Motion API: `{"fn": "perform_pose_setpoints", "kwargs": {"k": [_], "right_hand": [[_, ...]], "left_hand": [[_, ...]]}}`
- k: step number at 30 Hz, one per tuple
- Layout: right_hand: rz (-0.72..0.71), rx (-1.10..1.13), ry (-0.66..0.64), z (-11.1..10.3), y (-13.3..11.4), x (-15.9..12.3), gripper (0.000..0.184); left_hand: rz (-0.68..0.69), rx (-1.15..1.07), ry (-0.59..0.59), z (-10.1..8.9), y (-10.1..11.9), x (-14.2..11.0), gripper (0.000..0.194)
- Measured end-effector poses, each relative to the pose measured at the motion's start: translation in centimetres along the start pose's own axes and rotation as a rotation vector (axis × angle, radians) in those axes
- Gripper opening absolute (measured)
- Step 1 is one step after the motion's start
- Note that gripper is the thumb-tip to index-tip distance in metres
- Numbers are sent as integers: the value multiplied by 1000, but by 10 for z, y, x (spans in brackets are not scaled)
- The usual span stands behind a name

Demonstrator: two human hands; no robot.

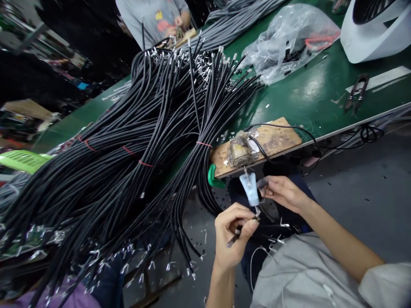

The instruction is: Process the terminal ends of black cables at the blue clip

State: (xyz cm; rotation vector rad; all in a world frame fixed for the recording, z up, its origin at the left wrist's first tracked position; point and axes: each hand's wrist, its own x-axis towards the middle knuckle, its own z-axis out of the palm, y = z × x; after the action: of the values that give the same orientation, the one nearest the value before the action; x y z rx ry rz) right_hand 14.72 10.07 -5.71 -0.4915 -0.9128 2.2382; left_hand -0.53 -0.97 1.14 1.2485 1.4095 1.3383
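My left hand [236,229] is closed in a pinch around a black cable [233,241], whose end with bare silvery wires [257,211] points up between thumb and forefinger. Just above those wires sits a light blue tapered piece [249,189] with a thin metal shaft, in front of a small taped, grimy device [240,149] on a wooden board [279,137]. To the right of the blue piece, my right hand [285,192] has its fingers pressed together at a dark, short thing [262,183] that I cannot make out.
Large bundles of black cables [128,141] with red ties cover the left of the green table [305,94]. A green clamp [214,177] grips the board's corner. Behind lie a clear plastic bag [276,42], thread snips [357,92] and a white housing [366,38]. Another person [154,21] works opposite.
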Motion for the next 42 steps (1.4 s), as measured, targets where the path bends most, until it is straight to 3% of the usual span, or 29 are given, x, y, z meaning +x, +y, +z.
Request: {"fn": "perform_pose_setpoints", "kwargs": {"k": [5,8,10,12,15,18,21,25,27,30,34,39,42], "right_hand": [[-219,-483,-223,22,-16,-19,39],[-472,-716,-193,38,-19,-25,20],[-535,-723,-136,43,-15,-28,17],[-390,-518,-128,45,-6,-29,27],[35,-25,-174,46,9,-28,36],[284,135,-200,46,12,-25,30],[241,-64,-137,44,1,-17,24],[-23,-310,157,43,-21,2,33],[-107,-410,199,47,-29,12,43],[-83,-399,118,58,-35,21,48],[-52,-142,77,60,-29,28,45],[92,290,-303,45,-7,33,54],[90,375,-291,47,1,33,53]], "left_hand": [[-11,60,-77,-6,-1,-7,11],[-37,127,-88,-7,1,-9,20],[-65,146,-91,-7,2,-9,25],[-74,128,-72,-6,1,-10,23],[-43,100,-33,-6,-1,-12,16],[59,181,-161,-6,-2,-14,18],[195,222,-219,-2,0,-15,15],[295,164,14,8,2,-17,10],[333,171,135,13,3,-17,9],[369,187,244,19,1,-15,10],[409,225,301,24,-5,-10,13],[472,211,364,29,-8,-6,7],[447,210,351,30,-7,-6,8]]}}
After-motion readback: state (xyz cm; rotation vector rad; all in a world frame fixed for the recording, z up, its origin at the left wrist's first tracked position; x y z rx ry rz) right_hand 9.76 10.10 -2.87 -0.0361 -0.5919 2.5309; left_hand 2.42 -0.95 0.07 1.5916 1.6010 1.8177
